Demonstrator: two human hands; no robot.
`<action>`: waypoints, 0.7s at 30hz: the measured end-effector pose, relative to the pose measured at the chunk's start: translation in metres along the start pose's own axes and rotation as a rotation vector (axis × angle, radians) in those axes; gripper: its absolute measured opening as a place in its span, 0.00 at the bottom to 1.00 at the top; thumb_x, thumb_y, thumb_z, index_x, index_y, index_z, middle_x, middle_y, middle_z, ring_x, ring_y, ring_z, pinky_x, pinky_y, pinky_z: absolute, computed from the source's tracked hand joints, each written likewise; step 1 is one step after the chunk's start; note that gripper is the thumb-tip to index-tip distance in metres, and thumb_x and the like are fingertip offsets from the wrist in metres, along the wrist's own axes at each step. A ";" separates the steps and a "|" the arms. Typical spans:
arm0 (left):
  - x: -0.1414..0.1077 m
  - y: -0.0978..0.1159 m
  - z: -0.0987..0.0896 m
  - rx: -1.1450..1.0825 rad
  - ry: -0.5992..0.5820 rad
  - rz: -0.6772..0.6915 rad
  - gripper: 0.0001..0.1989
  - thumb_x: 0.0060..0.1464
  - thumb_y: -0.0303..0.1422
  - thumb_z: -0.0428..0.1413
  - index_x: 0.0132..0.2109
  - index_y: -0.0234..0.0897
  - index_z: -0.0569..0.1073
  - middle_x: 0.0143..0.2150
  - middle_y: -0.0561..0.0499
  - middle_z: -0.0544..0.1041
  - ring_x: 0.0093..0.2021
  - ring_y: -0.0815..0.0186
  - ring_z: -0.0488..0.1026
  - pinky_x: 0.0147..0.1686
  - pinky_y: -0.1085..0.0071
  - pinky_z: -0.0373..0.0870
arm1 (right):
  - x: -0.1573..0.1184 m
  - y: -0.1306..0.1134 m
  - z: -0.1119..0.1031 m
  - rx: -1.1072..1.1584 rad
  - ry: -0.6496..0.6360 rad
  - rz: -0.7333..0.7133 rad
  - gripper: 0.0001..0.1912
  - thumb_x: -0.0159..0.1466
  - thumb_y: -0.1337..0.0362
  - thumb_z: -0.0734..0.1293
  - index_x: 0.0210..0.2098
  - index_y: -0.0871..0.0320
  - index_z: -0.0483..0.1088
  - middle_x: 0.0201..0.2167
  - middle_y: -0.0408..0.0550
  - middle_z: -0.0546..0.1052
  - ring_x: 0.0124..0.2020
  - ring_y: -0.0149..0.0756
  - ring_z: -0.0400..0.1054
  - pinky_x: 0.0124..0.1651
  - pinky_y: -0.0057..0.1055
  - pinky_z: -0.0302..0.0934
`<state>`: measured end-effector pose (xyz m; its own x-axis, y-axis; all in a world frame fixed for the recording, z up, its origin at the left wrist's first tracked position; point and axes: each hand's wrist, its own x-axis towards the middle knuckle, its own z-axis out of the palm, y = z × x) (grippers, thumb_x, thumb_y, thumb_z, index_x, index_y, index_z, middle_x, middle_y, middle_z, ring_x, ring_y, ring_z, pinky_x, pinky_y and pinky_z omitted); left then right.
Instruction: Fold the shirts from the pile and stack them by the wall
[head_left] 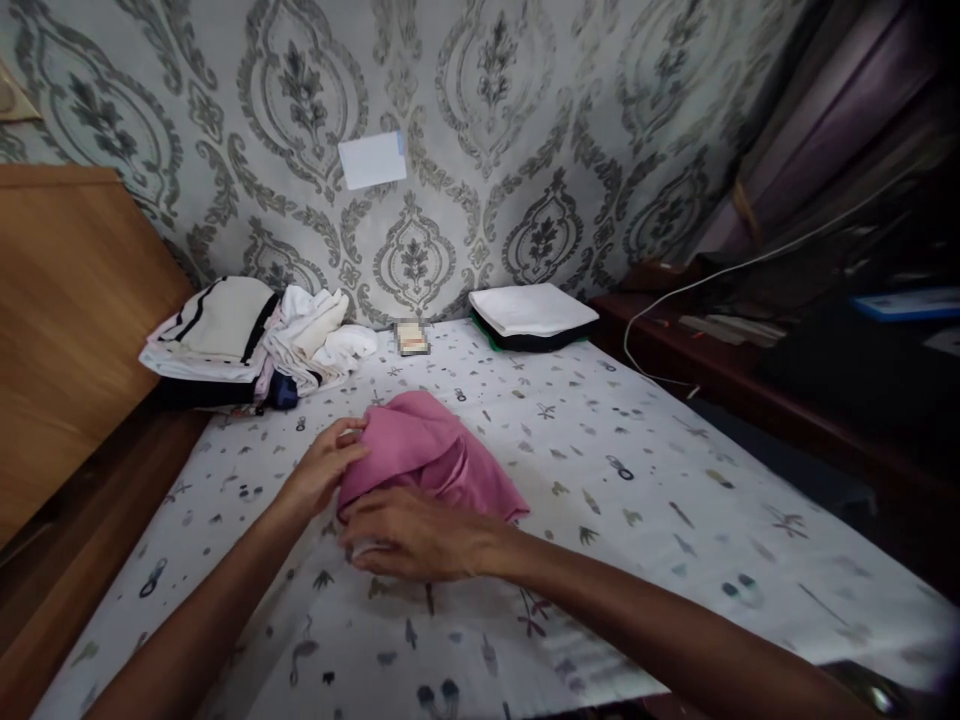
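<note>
Near the frame's centre, the left hand (pixel 328 465) lightly grasps the pink cloth (pixel 420 450); the right hand (pixel 412 535)'s grip is unclear, and uneven pulling could bunch the loose folds.

My feed shows two bare hands, left (pixel 322 468) and right (pixel 424 535), human, five-digit type. Left forearm (pixel 217 590) is uncovered and slim, widening toward the bottom edge. Right forearm (pixel 637 612) likewise bare along its visible length, smooth outline, narrowing at the wrist. I get a dark item with a small shiny spot (pixel 879 694) at its lower end, lower right corner; too blurred to tell whether it's worn.
</note>
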<state>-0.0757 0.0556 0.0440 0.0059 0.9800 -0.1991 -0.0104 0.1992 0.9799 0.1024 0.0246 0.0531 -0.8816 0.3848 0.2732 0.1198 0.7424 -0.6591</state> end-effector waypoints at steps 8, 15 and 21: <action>0.005 -0.021 -0.082 0.287 0.319 -0.003 0.21 0.38 0.41 0.61 0.42 0.39 0.70 0.27 0.55 0.74 0.26 0.64 0.72 0.24 0.71 0.65 | -0.047 0.047 -0.026 -0.195 0.559 0.436 0.10 0.66 0.70 0.62 0.42 0.58 0.75 0.41 0.49 0.79 0.40 0.37 0.72 0.44 0.34 0.65; -0.017 -0.007 -0.040 0.960 0.041 0.579 0.17 0.58 0.43 0.50 0.49 0.41 0.73 0.49 0.43 0.76 0.52 0.53 0.70 0.53 0.58 0.67 | -0.042 0.069 -0.036 -0.220 0.502 0.542 0.12 0.65 0.72 0.60 0.39 0.59 0.75 0.40 0.52 0.80 0.42 0.41 0.73 0.49 0.37 0.63; -0.013 -0.020 0.009 1.037 -0.242 0.561 0.27 0.51 0.32 0.58 0.60 0.39 0.70 0.58 0.40 0.73 0.59 0.47 0.67 0.58 0.54 0.63 | 0.004 0.081 -0.026 0.348 0.365 0.636 0.12 0.70 0.64 0.57 0.43 0.59 0.71 0.20 0.42 0.72 0.21 0.36 0.69 0.28 0.32 0.63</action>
<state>-0.0664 0.0390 0.0266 0.4466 0.8810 0.1562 0.7366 -0.4611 0.4948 0.1205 0.1002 0.0186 -0.4811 0.8749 -0.0556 0.3462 0.1314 -0.9289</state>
